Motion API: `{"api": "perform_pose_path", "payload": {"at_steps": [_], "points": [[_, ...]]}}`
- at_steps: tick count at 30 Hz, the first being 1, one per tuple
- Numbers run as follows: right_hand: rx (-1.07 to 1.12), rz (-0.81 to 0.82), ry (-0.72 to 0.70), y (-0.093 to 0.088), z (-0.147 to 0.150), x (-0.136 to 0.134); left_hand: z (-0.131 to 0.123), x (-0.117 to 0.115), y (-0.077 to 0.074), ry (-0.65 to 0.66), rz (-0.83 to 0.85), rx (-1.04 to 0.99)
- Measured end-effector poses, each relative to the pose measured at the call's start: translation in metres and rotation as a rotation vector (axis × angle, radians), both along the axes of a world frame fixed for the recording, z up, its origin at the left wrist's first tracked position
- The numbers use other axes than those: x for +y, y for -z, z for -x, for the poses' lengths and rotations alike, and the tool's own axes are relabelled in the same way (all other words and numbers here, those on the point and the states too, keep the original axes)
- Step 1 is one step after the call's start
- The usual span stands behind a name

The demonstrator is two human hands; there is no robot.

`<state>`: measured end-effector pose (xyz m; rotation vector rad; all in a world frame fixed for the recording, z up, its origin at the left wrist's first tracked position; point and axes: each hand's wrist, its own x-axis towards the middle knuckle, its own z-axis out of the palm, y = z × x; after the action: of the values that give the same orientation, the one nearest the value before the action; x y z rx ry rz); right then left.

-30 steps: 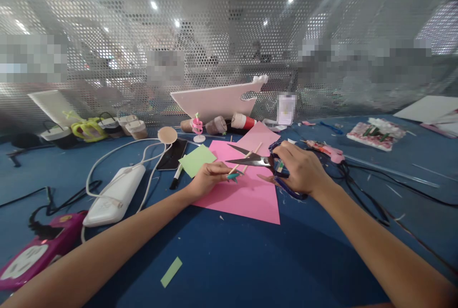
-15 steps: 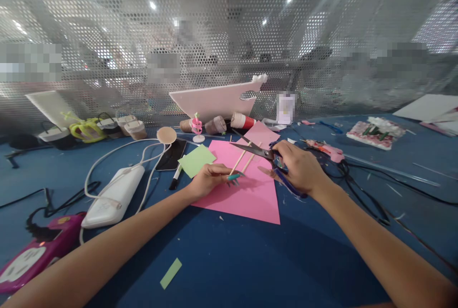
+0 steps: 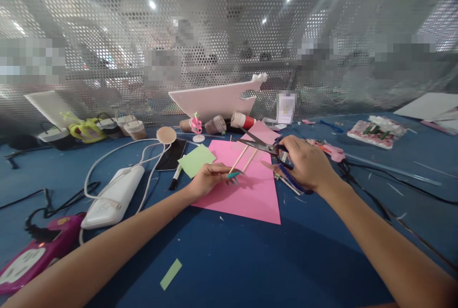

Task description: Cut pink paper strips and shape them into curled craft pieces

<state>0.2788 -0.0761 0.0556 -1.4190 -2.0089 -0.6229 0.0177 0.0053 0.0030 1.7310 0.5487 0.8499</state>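
Observation:
Two thin wooden sticks (image 3: pixel 238 159) stand slanted from the fingertips of my left hand (image 3: pixel 212 178), which pinches their lower ends. Beneath them lies a pink sheet of paper (image 3: pixel 250 203). My right hand (image 3: pixel 304 162) is closed round the dark blue handles of the scissors (image 3: pixel 266 147). Their blades point left, spread apart, near the upper part of the sticks. Whether a blade touches a stick I cannot tell. A green sheet of paper (image 3: pixel 197 160) lies partly over the pink one, just beyond my left hand.
A white power bank (image 3: pixel 113 198) with cables and a magenta device (image 3: pixel 39 250) lie at left. Behind are a phone (image 3: pixel 172 156), paper cups (image 3: pixel 243 120) and a white board (image 3: pixel 214 100). A pink glue gun (image 3: pixel 332 151) lies at right. A green strip (image 3: pixel 171 274) lies in front.
My right hand has moved the scissors slightly right, and the blades are a bit farther from my left hand. My left hand stays nearly still with the sticks.

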Motion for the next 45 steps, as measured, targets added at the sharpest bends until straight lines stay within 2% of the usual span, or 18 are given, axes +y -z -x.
{"api": "perform_pose_path", "payload": {"at_steps": [7, 12, 17, 20, 22, 29, 34, 39, 45], "points": [[0.000, 0.008, -0.053, -0.002, 0.000, 0.000, 0.000, 0.002, 0.001, -0.045, -0.081, -0.014], [0.005, 0.044, -0.089, 0.000, 0.000, 0.002, 0.007, 0.010, 0.003, -0.152, -0.214, -0.006], [0.050, 0.084, -0.119, 0.004, 0.004, 0.005, 0.015, 0.010, 0.000, -0.241, -0.345, 0.102], [0.143, 0.177, -0.156, 0.006, 0.009, 0.006, 0.016, 0.004, -0.003, -0.232, -0.397, 0.179], [0.198, 0.228, -0.183, 0.007, 0.013, 0.006, 0.015, 0.001, -0.005, -0.204, -0.402, 0.212], [0.372, 0.330, -0.286, 0.014, 0.021, 0.008, 0.015, 0.004, 0.000, -0.164, -0.309, 0.124], [0.543, 0.440, -0.321, 0.010, 0.029, 0.004, 0.015, 0.006, 0.001, -0.139, -0.299, 0.148], [0.718, 0.613, -0.398, 0.009, 0.033, -0.005, 0.012, 0.006, 0.001, -0.132, -0.234, 0.073], [0.961, 0.807, -0.480, 0.018, 0.036, -0.006, 0.010, 0.005, -0.002, -0.150, -0.143, 0.047]]}}
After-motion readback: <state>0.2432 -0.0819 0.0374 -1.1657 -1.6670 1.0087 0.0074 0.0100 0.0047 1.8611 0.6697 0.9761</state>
